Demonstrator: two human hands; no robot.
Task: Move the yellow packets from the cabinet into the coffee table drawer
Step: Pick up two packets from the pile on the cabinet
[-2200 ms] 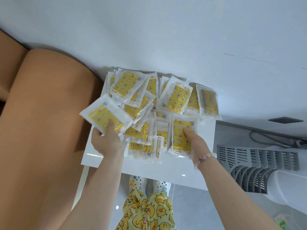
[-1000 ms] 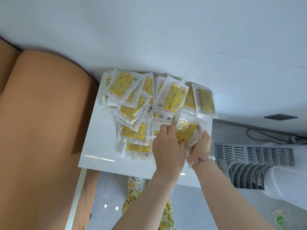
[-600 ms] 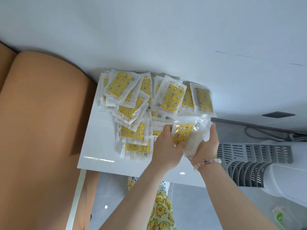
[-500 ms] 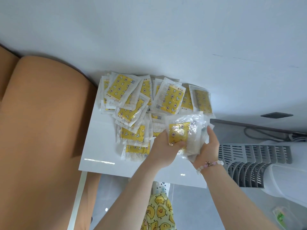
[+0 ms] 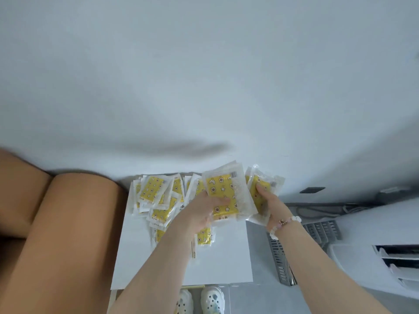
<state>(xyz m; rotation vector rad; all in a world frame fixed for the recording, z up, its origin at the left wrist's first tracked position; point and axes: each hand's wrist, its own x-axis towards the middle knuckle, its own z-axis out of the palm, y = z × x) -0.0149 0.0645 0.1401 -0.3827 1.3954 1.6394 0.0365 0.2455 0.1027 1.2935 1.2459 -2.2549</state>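
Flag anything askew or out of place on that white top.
The yellow packets lie in a loose, overlapping heap at the wall end of the white cabinet top. They are tilted at mixed angles rather than stacked, and one sits apart nearer the front. Nothing looks torn or spilled.

The left hand (image 5: 201, 211) gripped a stack of yellow packets (image 5: 223, 191) above the white table (image 5: 181, 264), thumb across the front. Just beside it, the right hand (image 5: 271, 203) held a second bunch (image 5: 264, 184). A heap of packets (image 5: 154, 191) lay on the table next to a brown sofa (image 5: 56, 223).
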